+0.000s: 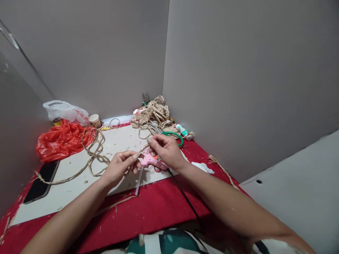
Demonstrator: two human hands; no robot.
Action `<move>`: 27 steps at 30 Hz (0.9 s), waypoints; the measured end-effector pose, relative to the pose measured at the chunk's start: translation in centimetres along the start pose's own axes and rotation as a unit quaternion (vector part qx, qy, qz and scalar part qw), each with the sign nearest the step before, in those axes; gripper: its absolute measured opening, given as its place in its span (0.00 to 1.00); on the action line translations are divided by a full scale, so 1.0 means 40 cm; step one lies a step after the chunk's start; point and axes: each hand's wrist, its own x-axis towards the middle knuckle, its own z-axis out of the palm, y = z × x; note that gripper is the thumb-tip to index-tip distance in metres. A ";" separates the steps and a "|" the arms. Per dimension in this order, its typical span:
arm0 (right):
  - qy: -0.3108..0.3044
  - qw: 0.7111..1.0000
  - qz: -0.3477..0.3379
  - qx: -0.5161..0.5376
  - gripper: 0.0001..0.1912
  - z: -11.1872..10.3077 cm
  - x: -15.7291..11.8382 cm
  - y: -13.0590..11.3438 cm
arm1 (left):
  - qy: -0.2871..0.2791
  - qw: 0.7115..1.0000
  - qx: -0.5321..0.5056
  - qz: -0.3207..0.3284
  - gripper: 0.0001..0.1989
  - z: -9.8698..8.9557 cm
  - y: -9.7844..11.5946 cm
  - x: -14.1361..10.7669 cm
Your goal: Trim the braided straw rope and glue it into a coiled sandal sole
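Between my two hands runs a short stretch of tan straw rope (143, 149). My left hand (123, 164) is closed, pinching it between thumb and fingers. Just up and to the right, my right hand (167, 151) pinches the same stretch, fingers closed. A pink glue gun (151, 161) lies on the table beneath the hands, partly covered by the right one, with a clear glue stick (139, 181) near it. Loops of similar rope (93, 155) lie to the left, one end crossing a black phone (42, 182). Whether they join the held piece is hidden.
A white board (71, 197) lies on the red cloth (159, 211). Coiled rope (153, 113) is heaped in the back corner, beside green-handled scissors (173, 134). A red plastic bag (65, 141) and paper cup (94, 120) stand back left. A black cord (186, 199) trails toward me.
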 end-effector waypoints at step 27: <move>-0.081 0.978 0.158 0.113 0.23 0.006 0.018 0.036 | -0.033 0.992 -0.124 -0.021 0.18 -0.014 -0.073 0.018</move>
